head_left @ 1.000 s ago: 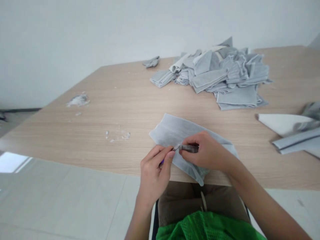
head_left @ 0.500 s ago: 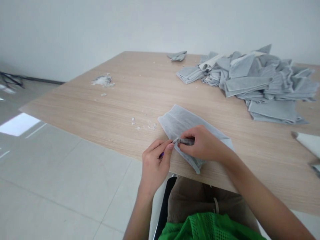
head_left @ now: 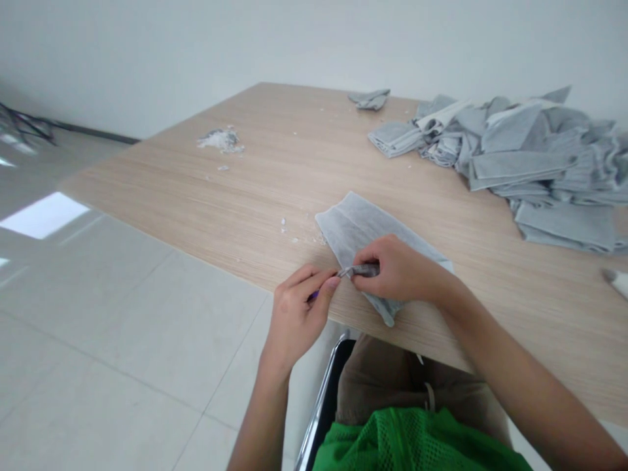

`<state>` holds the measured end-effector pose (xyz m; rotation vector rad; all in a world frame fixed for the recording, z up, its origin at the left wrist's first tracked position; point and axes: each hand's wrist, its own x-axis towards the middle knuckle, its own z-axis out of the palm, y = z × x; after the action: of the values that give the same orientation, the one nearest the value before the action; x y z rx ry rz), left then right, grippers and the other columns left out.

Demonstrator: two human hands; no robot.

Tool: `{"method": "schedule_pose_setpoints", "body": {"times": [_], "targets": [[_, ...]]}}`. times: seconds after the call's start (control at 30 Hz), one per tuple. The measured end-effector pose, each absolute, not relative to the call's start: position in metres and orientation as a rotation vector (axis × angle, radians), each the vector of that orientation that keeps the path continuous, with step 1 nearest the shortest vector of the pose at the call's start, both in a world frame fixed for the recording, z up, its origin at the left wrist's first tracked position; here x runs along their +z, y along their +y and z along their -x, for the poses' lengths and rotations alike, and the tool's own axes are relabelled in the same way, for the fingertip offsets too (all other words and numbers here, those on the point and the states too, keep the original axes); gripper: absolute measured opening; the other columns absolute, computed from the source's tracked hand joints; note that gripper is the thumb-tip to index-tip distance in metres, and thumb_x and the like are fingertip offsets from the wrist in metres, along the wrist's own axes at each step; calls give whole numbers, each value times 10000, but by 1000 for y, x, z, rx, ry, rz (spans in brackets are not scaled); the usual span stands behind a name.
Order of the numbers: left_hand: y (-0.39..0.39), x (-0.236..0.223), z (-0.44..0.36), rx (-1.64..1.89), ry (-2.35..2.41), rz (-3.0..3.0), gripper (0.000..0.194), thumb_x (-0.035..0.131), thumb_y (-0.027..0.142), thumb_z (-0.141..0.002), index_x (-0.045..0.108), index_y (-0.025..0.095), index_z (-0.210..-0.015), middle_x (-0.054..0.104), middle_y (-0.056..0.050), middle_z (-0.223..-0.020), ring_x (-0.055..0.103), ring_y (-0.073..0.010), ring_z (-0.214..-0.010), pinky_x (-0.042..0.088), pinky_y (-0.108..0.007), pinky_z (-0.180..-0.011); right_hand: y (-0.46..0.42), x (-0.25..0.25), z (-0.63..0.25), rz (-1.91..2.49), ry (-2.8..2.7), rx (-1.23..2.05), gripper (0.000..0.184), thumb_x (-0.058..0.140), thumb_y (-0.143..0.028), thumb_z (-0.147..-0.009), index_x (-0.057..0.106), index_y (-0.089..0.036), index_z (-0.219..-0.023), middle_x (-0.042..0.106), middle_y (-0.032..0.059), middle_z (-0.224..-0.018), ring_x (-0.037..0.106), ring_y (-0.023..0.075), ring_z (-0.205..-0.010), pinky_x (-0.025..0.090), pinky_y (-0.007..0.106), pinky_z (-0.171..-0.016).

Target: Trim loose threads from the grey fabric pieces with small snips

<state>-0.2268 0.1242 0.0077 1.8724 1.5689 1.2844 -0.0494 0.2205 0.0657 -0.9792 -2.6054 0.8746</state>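
A grey fabric piece point(head_left: 360, 221) lies near the table's front edge, under both hands. My left hand point(head_left: 300, 313) is closed in a pinch on a small tool point(head_left: 313, 296) with a purple handle. Its thin metal tip points right, at the fabric; the hand hides most of the tool, so its exact kind does not show. Closed too, my right hand point(head_left: 400, 269) grips a folded-up edge of the same fabric between thumb and fingers. The tip touches or nearly touches this fold, right between the two hands.
A big heap of folded grey fabric pieces point(head_left: 544, 150) covers the table's right side. One small grey piece point(head_left: 370, 99) lies at the back edge. White thread scraps point(head_left: 220, 139) are piled at the left, with loose bits point(head_left: 283, 222) nearer the hands. A wall point(head_left: 314, 39) stands behind the table.
The view has shifted slightly, so the heap appears farther right. The tool's tip now sits closer against the fold in my right hand. Both grips are unchanged.
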Motion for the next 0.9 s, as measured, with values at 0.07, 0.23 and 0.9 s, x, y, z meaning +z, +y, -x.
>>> {"method": "schedule_pose_setpoints", "body": {"times": [0.07,0.23,0.9], "targets": [[124,9,228,1267,1561,-1891,214,572,231,-980,768,171,-1039,611,-27,-793,548,-118,-669,395,-263,-569,221,67,49,961,-2630,878,205,610,-236,-769,648,-124,-601,411,-48,-520,362,80,-547,237,268,-552],[126,9,225,1270,1558,-1914,211,572,231,-980,766,176,-1042,633,-35,-822,568,-125,-698,412,-261,-590,223,70,47,949,-2654,870,211,610,-233,-762,616,-129,-579,349,-56,-530,361,78,-553,233,266,-549],[137,-8,212,1430,1703,-1617,250,566,281,-982,779,172,-908,618,-14,-719,551,-130,-651,404,-271,-612,260,67,63,944,-2736,907,312,615,-294,-729,486,-153,-482,252,-70,-487,287,67,-507,175,281,-523]]}}
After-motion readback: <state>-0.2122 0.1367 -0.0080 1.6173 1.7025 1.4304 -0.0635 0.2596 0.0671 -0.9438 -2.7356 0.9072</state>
